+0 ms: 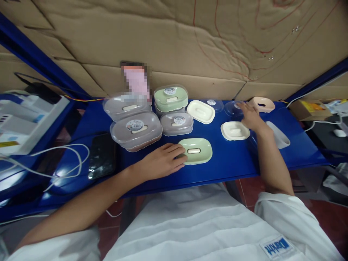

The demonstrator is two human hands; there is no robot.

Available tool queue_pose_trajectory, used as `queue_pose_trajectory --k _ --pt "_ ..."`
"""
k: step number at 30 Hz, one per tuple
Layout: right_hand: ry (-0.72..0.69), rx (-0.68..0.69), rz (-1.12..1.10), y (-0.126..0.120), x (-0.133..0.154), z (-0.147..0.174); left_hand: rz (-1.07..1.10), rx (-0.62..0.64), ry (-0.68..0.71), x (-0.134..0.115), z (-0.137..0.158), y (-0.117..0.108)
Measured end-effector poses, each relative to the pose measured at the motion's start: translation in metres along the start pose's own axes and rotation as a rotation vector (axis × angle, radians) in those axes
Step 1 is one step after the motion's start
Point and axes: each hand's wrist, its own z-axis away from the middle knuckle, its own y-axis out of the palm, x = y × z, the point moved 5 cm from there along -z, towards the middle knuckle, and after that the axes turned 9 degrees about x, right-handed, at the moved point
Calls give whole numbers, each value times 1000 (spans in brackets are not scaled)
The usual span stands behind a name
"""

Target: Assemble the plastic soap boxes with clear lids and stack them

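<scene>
A light green soap dish [203, 156] with a cream insert in its middle slot lies on the blue table. My left hand [167, 161] grips its left rim, fingers over the edge. Farther right, my right hand [251, 116] has its fingers on a clear plastic lid [231, 109] that bears a round sticker; the hand covers the lid's right end. Just below that hand sits a cream dish part [235, 131] with a raised middle. Another cream part [200, 111] leans near a second clear lid [217, 105].
Grey lidded soap dishes [136, 130] are stacked at left, beside a green lidded one [171, 98] on a grey one. A peach shell [262, 104] and a grey-white piece [278, 136] lie right. A dark phone-like object [102, 156] and white cables [78, 159] lie left. Cardboard [176, 47] backs the table.
</scene>
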Motion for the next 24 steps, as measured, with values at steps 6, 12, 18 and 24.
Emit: queue_pose_trajectory --k 6,12,18,24 --pt "17 21 -11 11 -35 -10 -23 5 0 -1 0 -1" --pt "-41 -2 -117 10 -30 -11 -12 -5 3 -1 1 2" --pt "-82 -151 -222 -32 14 12 -10 -28 -9 -2 -1 -1" --pt "-430 -149 -219 -46 120 57 5 -197 -64 1 3 -11"
